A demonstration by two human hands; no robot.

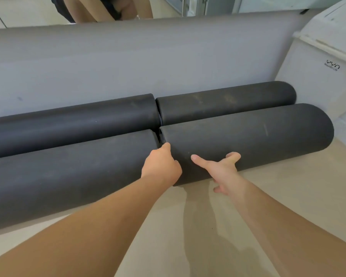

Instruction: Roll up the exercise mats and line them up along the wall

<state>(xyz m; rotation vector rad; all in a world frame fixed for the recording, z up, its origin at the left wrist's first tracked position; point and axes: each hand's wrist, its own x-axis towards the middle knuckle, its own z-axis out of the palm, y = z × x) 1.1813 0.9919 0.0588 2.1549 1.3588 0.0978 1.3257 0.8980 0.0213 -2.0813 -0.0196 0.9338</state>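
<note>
We are working on the front right mat [248, 136], already rolled and lying on the floor [208, 226] in front of the back right mat [228, 102], which is sitting against the wall [108, 66]. To their left, the front left mat [68, 176] and the back left mat [68, 126] are lying end to end with them, so the four are forming two rows along the wall.

Our left hand [161, 164] is resting at the seam where the two front mats are meeting, thumb on top. Its fingers are tucked out of sight, so we cannot tell whether they are hooking round the mat's end or only curling against it. Our right hand [222, 172] is spread loose, thumb stretched out, fingers touching the lower front of the same mat without gripping.

We are judging this roll to be thick, soft foam: bulky rather than heavy, springy, matte and grippy, and inclined to uncoil if let go. It is asking for flat palms along its length, or a hold at each end, rather than a pinch in the middle.

The white cabinet [318, 86] at the right is standing with its lid down, so we are not seeing what it holds.
</note>
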